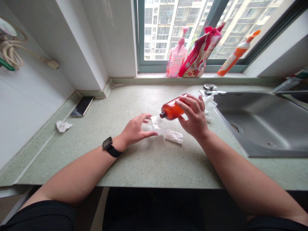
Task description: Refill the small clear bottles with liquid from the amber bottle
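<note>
My right hand grips an amber plastic bottle, tilted with its uncapped neck pointing down and left. That neck sits just above the threaded neck of a clear plastic bottle, lying on the counter, and I cannot tell whether they touch. My left hand curves around the clear bottle's near end, with its fingers apart. A folded white tissue lies just below the clear bottle. White plastic pump parts lie beyond my right hand.
The speckled green counter holds a phone and a crumpled tissue on the left. A steel sink is sunk in at right. On the windowsill stand a pink pump bottle, a red-and-white pouch and an orange-capped bottle.
</note>
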`<move>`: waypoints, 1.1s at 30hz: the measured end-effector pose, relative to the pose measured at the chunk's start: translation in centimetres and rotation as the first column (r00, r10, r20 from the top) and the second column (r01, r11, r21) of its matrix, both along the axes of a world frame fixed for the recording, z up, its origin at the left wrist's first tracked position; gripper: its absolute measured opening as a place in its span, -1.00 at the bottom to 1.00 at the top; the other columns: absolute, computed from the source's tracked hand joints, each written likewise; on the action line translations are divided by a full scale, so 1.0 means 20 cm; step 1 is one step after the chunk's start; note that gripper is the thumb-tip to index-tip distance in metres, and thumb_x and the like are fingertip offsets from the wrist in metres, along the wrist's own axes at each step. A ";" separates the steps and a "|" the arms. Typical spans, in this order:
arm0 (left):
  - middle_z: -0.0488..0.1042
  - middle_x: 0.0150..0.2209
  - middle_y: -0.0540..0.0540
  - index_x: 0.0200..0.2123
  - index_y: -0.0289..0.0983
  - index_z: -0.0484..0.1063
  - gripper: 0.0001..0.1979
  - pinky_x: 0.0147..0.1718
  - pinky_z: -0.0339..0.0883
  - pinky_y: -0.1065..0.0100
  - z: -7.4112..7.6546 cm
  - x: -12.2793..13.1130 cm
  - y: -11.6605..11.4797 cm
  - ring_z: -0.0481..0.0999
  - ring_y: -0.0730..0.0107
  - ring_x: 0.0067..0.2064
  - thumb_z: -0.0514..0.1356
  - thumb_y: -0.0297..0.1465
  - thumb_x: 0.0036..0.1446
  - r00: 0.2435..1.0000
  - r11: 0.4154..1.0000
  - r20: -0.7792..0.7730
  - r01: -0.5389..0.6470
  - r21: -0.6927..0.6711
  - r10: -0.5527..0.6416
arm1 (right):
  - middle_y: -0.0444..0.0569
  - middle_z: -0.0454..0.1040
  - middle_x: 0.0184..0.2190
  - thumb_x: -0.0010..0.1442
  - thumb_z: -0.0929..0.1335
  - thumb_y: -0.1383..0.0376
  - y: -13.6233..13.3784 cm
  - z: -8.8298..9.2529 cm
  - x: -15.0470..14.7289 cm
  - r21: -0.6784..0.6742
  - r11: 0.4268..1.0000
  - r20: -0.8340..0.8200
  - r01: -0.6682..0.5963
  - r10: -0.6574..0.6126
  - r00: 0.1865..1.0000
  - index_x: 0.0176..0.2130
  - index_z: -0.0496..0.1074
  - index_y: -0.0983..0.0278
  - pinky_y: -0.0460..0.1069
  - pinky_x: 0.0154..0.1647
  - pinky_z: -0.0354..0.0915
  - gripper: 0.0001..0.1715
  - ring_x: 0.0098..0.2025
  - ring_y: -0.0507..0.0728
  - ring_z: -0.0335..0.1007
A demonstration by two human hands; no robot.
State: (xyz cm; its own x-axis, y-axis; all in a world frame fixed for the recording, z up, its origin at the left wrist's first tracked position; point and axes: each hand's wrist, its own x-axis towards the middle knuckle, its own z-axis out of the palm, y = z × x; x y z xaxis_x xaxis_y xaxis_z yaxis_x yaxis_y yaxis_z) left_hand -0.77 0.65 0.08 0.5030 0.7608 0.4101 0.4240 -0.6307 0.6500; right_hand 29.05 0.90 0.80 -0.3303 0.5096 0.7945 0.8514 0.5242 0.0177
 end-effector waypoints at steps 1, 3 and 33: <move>0.61 0.07 -0.19 0.16 -0.22 0.41 -0.24 -0.01 0.59 0.12 0.00 0.00 0.00 0.70 0.14 -0.04 0.49 0.07 0.05 1.000 1.000 -0.002 0.001 -0.002 -0.001 | -0.07 0.44 0.30 0.23 0.42 0.48 0.00 0.00 0.00 0.008 1.000 -0.002 -0.004 0.004 1.000 0.44 0.14 -0.19 0.48 0.53 0.04 -0.01 0.42 0.37 0.30; 0.61 0.07 -0.19 0.16 -0.22 0.41 -0.25 -0.01 0.59 0.12 0.00 0.00 0.00 0.70 0.13 -0.04 0.49 0.07 0.05 1.000 1.000 -0.006 0.003 -0.008 -0.003 | -0.06 0.45 0.29 0.23 0.42 0.48 0.00 0.00 0.00 0.022 1.000 -0.004 -0.008 0.008 1.000 0.43 0.16 -0.17 0.48 0.52 0.05 -0.03 0.41 0.37 0.31; 0.63 0.08 -0.18 0.17 -0.19 0.39 -0.27 0.03 0.57 0.09 0.00 0.00 0.00 0.71 0.09 0.01 0.51 0.02 0.06 1.000 1.000 -0.028 0.003 -0.009 -0.003 | -0.05 0.45 0.28 0.25 0.41 0.47 0.00 0.00 0.00 0.039 0.999 0.003 -0.011 0.011 1.000 0.42 0.18 -0.16 0.49 0.52 0.05 -0.07 0.40 0.36 0.31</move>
State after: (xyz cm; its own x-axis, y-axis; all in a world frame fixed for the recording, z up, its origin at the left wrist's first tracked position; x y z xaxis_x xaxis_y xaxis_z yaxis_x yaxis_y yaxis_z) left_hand -0.75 0.72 0.11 0.5168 0.7626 0.3890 0.4402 -0.6265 0.6432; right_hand 29.07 0.95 0.80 -0.3376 0.4746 0.8129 0.8455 0.5325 0.0402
